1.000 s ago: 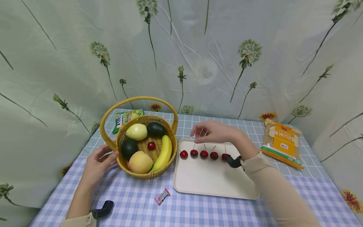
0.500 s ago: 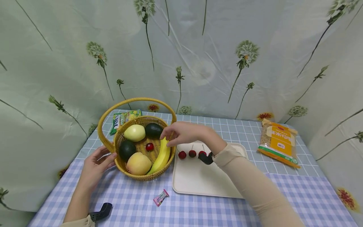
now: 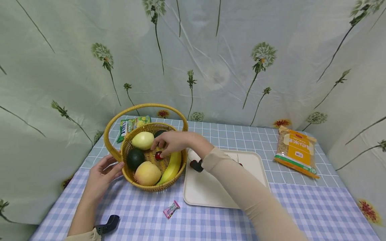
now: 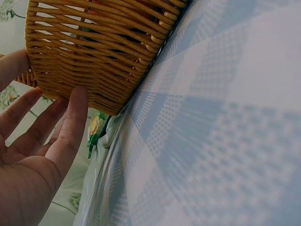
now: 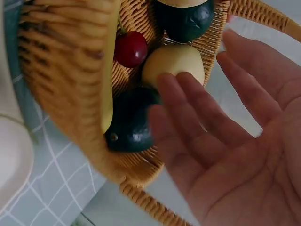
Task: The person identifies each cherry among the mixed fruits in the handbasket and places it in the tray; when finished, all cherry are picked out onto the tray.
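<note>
A round woven basket (image 3: pixel 129 180) with a tall arched handle stands left of centre in the head view. Inside lie a red cherry (image 3: pixel 158 155), a banana (image 3: pixel 171 169), a peach (image 3: pixel 147 173), a pale yellow-green fruit (image 3: pixel 143 140) and two dark green fruits, one partly covered by my right hand (image 3: pixel 174 142). That hand reaches over the basket's right side, fingertips just above the cherry; the right wrist view shows its fingers extended with nothing between them. My left hand (image 3: pixel 104 171) rests against the basket's left side, fairly straight fingers (image 4: pixel 73 127) touching the wicker.
A white tray (image 3: pixel 208 195) sits right of the basket, its cherries mostly hidden by my right arm. A pink-wrapped candy (image 3: pixel 171 210) lies in front. Behind the basket is a green snack bag (image 3: pixel 123 129); an orange food packet (image 3: pixel 297 150) lies at the far right.
My right hand has swept left from above the tray's cherries, past the banana, to over the cherry in the basket. My left hand keeps its place at the basket's side.
</note>
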A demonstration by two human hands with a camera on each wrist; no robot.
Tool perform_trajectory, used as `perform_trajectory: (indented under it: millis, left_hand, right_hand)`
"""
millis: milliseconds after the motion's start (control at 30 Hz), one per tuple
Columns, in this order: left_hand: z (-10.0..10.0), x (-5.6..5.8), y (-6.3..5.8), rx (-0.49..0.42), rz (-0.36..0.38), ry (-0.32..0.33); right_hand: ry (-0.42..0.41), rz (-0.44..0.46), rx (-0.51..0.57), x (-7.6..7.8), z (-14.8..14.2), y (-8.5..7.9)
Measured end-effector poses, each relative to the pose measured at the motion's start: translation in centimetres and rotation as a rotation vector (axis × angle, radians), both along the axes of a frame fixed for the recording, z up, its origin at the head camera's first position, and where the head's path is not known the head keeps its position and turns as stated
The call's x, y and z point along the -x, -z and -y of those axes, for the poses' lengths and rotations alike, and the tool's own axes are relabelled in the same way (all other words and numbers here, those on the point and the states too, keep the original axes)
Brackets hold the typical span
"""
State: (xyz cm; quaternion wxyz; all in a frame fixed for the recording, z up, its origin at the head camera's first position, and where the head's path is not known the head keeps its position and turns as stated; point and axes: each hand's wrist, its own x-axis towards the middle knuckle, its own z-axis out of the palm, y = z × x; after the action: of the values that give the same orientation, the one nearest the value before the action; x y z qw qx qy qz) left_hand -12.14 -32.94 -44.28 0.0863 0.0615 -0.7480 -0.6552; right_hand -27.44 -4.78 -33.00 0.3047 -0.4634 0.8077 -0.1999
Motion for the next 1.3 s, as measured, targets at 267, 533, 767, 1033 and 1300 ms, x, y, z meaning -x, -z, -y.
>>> perform_trajectory:
  millis: [267, 533, 767, 1033, 1300]
  left_hand:
    - [0.1, 0.0, 0.2, -0.007, -0.007, 0.003]
    - [-0.1, 0.0, -0.1, 0.012, 0.003, 0.000]
    - [-0.1, 0.0, -0.1, 0.011, 0.018, -0.007]
    - [-0.1, 0.0, -0.1, 0.017, 0.031, -0.014]
    - [-0.1, 0.0, -0.2, 0.055, 0.056, -0.020]
  right_hand:
    - [0.020, 0.012, -0.101, 0.8, 2.4, 1.4]
    - [0.009, 0.006, -0.168, 0.9, 3.8, 1.7]
    - [0.030, 0.013, -0.238, 0.8, 4.3, 1.7]
    - [0.081, 0.032, -0.310, 0.4, 4.6, 1.6]
    - [0.123, 0.082, -0.351, 0.2, 4.6, 1.7]
